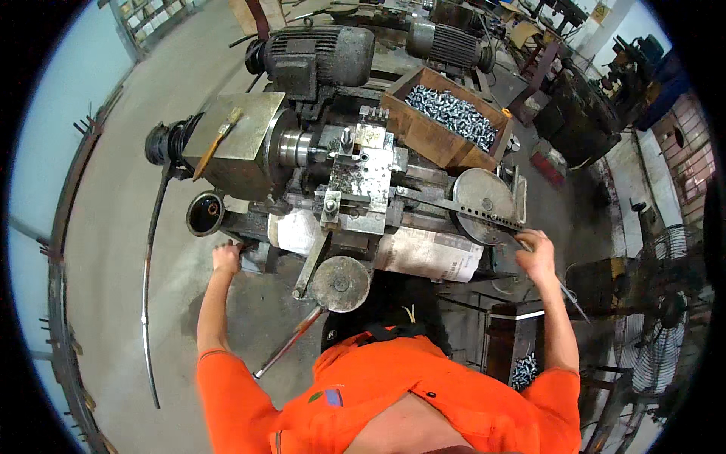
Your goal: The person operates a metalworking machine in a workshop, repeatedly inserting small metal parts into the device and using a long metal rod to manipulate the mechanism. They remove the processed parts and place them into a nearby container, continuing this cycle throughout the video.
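My right hand is closed around a thin metal lever rod at the right of a small lathe. Beside it run a perforated flat bar and a round metal disc. Over at the left, my left hand has its fingers curled by the lower corner of the machine, below a dark round cup; what they hold, if anything, is hidden. Between my hands sit the lathe's spindle chuck and its metal tool slide. A second disc with a handle rod is nearest my body.
A wooden box of small shiny metal parts stands behind the slide. On the headstock lies a brush. Electric motors are at the back. A bin holding similar parts and a fan stand at the right.
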A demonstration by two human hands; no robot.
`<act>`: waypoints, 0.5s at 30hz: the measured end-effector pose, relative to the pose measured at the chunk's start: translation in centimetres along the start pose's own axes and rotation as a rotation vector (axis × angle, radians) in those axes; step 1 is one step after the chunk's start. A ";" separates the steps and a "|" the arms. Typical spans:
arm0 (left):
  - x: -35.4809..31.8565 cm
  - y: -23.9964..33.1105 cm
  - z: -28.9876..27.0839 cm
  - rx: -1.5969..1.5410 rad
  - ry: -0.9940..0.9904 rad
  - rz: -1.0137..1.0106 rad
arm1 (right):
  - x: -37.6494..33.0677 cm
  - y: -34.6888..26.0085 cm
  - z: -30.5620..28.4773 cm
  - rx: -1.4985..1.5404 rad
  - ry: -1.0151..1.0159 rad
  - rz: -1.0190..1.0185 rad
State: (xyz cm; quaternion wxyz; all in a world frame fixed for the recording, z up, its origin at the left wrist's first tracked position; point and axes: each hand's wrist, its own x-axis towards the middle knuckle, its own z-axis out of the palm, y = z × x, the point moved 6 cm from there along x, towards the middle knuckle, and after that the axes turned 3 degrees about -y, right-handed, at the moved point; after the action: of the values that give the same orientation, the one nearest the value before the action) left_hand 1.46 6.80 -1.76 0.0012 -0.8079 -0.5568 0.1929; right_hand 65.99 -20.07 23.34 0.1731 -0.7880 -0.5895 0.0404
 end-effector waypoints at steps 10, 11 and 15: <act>-6.9 -1.0 -2.9 -0.516 -0.064 -0.118 | -14.5 24.7 3.6 -0.561 -0.037 0.594; -8.3 -0.8 -2.9 -0.568 -0.094 -0.106 | -15.0 22.4 3.6 -0.523 -0.070 0.640; -14.6 5.5 -8.4 -1.128 -0.169 -0.038 | -19.9 15.0 5.1 -0.286 -0.162 0.693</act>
State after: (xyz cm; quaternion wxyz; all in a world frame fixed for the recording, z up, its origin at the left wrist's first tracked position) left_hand 4.58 -6.60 9.40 -0.4715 -0.6549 -0.5864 -0.0705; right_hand 72.36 -41.39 10.99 -0.0096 -0.9509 -0.2997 0.0761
